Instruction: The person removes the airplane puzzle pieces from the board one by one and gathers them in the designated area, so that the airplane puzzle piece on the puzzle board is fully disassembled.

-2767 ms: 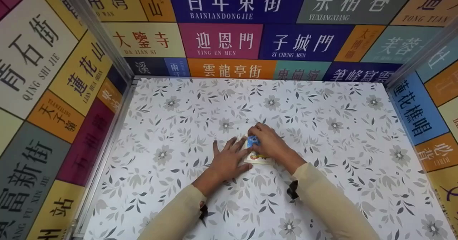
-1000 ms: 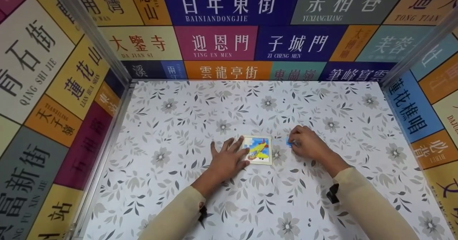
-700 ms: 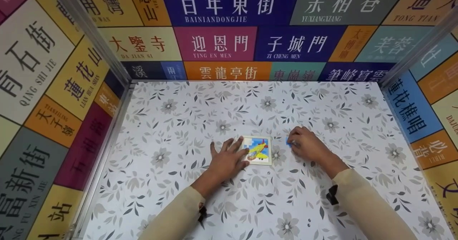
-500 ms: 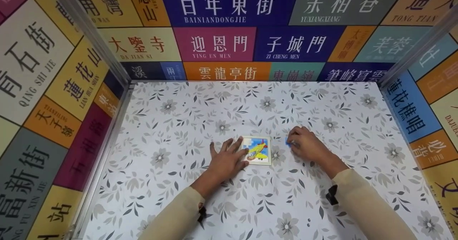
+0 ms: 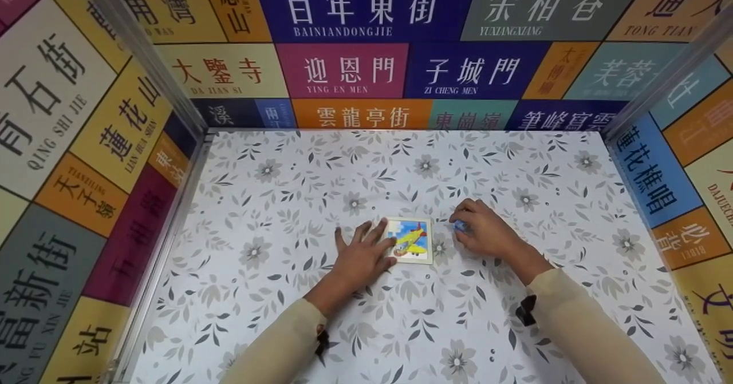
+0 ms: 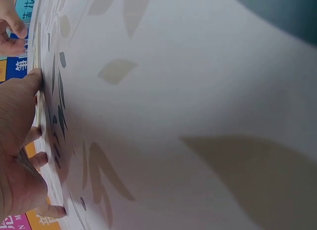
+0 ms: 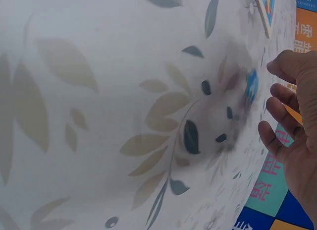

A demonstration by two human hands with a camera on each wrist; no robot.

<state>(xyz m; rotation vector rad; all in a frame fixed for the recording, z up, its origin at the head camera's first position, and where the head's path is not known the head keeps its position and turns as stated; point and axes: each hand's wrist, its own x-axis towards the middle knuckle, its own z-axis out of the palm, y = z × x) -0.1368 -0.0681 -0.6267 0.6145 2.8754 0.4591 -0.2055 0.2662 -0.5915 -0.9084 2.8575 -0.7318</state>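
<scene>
A small framed jigsaw puzzle [image 5: 413,241] with a yellow plane on a blue sky lies on the table; its upper left corner shows a pale patch. My left hand [image 5: 361,261] lies with spread fingers along its left edge, and the fingertips touch the frame. To the puzzle's right, a blue puzzle piece [image 7: 252,86] lies on the table. My right hand [image 5: 487,229] is just beside that piece, thumb and fingers parted around it. In the right wrist view, a gap shows between the fingers and the piece.
The table [image 5: 320,321] has a white cover with grey flowers and leaves. Panels with large lettering [image 5: 343,69] stand along the back, left and right sides of the table.
My right hand carried the blue puzzle piece from over the puzzle to the table on the right. Its fingers have since parted from the piece. The left hand stays at the puzzle.
</scene>
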